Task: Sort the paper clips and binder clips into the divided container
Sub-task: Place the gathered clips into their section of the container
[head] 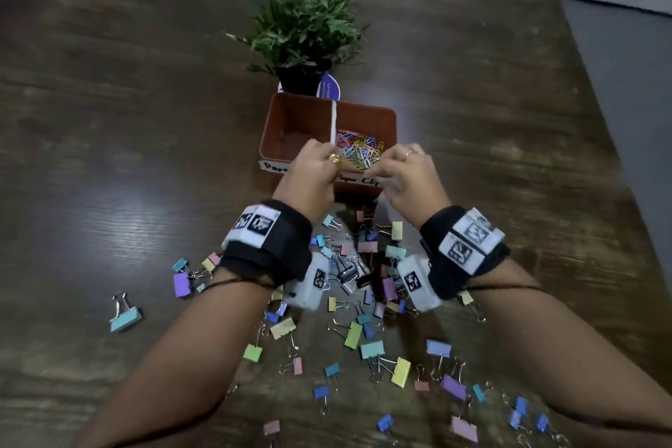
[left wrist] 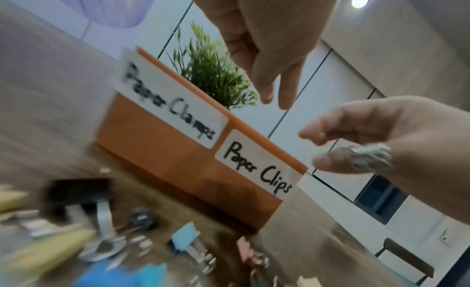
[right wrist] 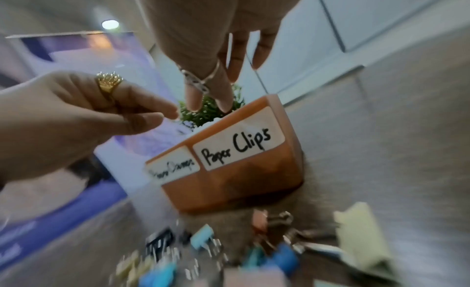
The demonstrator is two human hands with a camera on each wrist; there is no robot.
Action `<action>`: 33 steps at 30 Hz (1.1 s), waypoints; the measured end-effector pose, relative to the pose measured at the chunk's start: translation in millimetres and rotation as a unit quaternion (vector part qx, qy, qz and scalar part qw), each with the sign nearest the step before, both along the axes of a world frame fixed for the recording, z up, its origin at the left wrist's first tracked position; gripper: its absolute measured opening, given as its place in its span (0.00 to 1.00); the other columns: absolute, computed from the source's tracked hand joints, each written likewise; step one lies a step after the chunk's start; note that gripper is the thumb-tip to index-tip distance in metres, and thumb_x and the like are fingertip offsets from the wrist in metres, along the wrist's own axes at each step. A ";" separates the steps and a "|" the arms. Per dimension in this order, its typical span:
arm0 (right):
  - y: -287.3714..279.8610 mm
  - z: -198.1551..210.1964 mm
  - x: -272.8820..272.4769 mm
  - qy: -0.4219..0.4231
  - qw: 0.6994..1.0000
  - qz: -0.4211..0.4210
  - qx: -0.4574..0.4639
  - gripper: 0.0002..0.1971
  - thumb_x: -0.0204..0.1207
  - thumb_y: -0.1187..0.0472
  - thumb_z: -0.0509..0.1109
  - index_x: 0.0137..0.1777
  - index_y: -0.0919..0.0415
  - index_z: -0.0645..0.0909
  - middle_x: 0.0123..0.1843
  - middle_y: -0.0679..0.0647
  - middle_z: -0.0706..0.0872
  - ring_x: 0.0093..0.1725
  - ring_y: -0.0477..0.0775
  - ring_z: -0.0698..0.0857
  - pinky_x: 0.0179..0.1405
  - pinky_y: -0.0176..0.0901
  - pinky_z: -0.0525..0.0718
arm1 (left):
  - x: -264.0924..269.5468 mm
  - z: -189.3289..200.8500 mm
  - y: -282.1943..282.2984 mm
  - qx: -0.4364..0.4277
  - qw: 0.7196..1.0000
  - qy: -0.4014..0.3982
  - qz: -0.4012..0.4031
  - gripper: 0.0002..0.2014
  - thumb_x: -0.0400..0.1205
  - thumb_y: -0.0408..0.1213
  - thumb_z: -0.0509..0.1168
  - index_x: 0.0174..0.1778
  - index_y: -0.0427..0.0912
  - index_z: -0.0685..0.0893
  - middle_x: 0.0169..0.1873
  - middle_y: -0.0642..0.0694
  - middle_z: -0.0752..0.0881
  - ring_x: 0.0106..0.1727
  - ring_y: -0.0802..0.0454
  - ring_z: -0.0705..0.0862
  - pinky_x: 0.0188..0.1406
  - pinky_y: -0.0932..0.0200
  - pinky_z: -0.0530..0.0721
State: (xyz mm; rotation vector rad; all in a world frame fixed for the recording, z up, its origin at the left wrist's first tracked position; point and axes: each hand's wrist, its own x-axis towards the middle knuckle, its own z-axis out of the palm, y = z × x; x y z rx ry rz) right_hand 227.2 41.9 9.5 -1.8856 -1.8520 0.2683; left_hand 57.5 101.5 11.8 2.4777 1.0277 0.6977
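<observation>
An orange divided container [head: 270, 135] stands mid-table with a white divider [head: 333, 120]. Its front labels read "Paper Clamps" [left wrist: 167, 104] on the left and "Paper Clips" [right wrist: 239, 144] on the right. The right compartment holds several coloured paper clips [head: 360, 151]; the left one looks empty. My left hand [head: 322, 155] hovers over the front rim near the divider, fingers loosely bent, nothing visible in it. My right hand [head: 402, 158] hangs beside it over the paper-clip side, fingers relaxed and empty. Several coloured binder clips [head: 363, 265] lie scattered on the table under my wrists.
A potted green plant [head: 305, 22] with a purple tag stands right behind the container. More binder clips spread toward the near edge, one teal clip [head: 125, 316] lying apart at the left. The dark wooden table [head: 109, 120] extends to both sides.
</observation>
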 end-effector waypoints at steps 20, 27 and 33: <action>-83.9 -48.3 -67.6 -0.103 0.952 0.004 -0.289 0.19 0.75 0.50 0.69 0.64 0.53 0.77 0.63 0.52 0.78 0.66 0.54 0.72 0.67 0.51 0.70 | -95.7 -76.9 -136.3 -0.200 0.863 0.458 -0.077 0.37 0.79 0.68 0.48 0.68 0.71 0.24 0.73 0.47 0.18 0.75 0.40 0.23 0.76 0.31 0.37; -90.5 -60.2 -70.3 -0.206 0.929 0.039 -0.306 0.16 0.81 0.54 0.60 0.65 0.61 0.74 0.66 0.58 0.78 0.68 0.57 0.73 0.67 0.52 0.71 | -93.1 -80.5 -139.4 -0.208 0.852 0.476 -0.070 0.37 0.78 0.70 0.45 0.66 0.70 0.21 0.69 0.47 0.15 0.70 0.39 0.17 0.72 0.29 0.31; -82.8 -43.1 -69.5 -0.044 0.967 0.016 -0.251 0.05 0.81 0.62 0.58 0.53 0.58 0.75 0.64 0.56 0.76 0.66 0.55 0.73 0.67 0.49 0.73 | -95.2 -81.9 -141.0 -0.204 0.848 0.483 -0.073 0.37 0.78 0.69 0.45 0.67 0.69 0.21 0.70 0.47 0.16 0.71 0.39 0.18 0.72 0.29 0.31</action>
